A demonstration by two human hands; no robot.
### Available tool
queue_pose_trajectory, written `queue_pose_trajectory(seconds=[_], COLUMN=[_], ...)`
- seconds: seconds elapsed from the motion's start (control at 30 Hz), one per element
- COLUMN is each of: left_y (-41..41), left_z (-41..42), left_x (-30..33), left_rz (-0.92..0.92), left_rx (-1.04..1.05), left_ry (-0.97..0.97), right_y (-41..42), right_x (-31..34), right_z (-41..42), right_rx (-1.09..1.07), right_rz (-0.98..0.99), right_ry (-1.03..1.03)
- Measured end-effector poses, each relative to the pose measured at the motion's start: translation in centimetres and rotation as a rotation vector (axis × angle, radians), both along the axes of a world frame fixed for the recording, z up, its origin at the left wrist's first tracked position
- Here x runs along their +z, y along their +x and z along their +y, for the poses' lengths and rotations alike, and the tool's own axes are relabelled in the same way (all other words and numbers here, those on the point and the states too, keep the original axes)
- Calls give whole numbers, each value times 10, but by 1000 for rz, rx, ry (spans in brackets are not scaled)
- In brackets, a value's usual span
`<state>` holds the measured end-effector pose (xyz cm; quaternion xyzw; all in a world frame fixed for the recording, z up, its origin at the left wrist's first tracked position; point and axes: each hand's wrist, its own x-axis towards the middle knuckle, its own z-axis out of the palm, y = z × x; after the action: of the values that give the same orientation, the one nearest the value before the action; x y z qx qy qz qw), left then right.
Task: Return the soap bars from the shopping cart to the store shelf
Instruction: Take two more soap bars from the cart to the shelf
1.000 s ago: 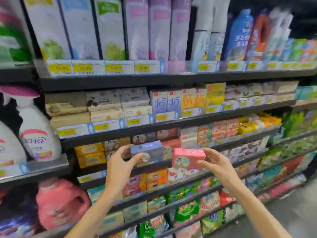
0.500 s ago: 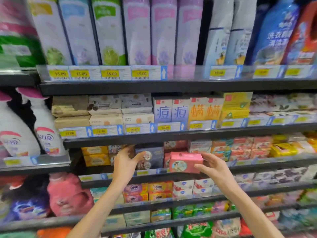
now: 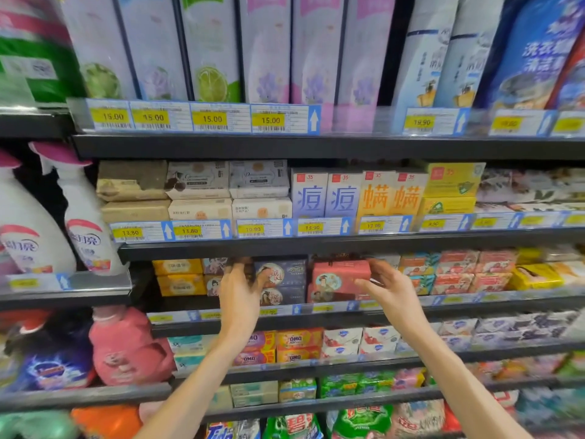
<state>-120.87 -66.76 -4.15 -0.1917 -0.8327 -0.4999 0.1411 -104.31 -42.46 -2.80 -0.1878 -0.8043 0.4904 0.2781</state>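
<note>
A blue soap box (image 3: 285,271) lies on top of a matching blue box (image 3: 283,295) on the third shelf (image 3: 177,316). My left hand (image 3: 241,288) holds its left end, thumb on the front face, fingers curled at the far side. A pink soap box (image 3: 338,275) lies on another pink box (image 3: 319,295) just to the right. My right hand (image 3: 391,288) pinches its right end between fingers on top and thumb in front. The shopping cart is out of view.
Yellow soap boxes (image 3: 179,277) stand left of my hands, orange and red packs (image 3: 456,270) to the right. The shelf above (image 3: 316,245) hangs low over the soap row. Spray bottles (image 3: 85,217) and a pink detergent jug (image 3: 126,346) fill the left bay.
Both hands have pushed forward and up into the shelf. The blue and pink boxes went from the air in front of the shelf onto the stacks of matching boxes.
</note>
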Motion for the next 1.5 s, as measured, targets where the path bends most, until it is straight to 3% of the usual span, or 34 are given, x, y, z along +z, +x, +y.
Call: queue_pose_trajectory(seconds=[0.83, 1.5], left_y=[-1, 3], left_z=[-1, 8], left_x=[-8, -12], left_rz=[56, 48], left_rx=[-35, 29], left_ry=[31, -7], right_y=[-39, -40], right_x=[-12, -16], right_z=[-30, -27], right_rx=[-341, -334], right_rz=[-44, -88], right_ry=[523, 546])
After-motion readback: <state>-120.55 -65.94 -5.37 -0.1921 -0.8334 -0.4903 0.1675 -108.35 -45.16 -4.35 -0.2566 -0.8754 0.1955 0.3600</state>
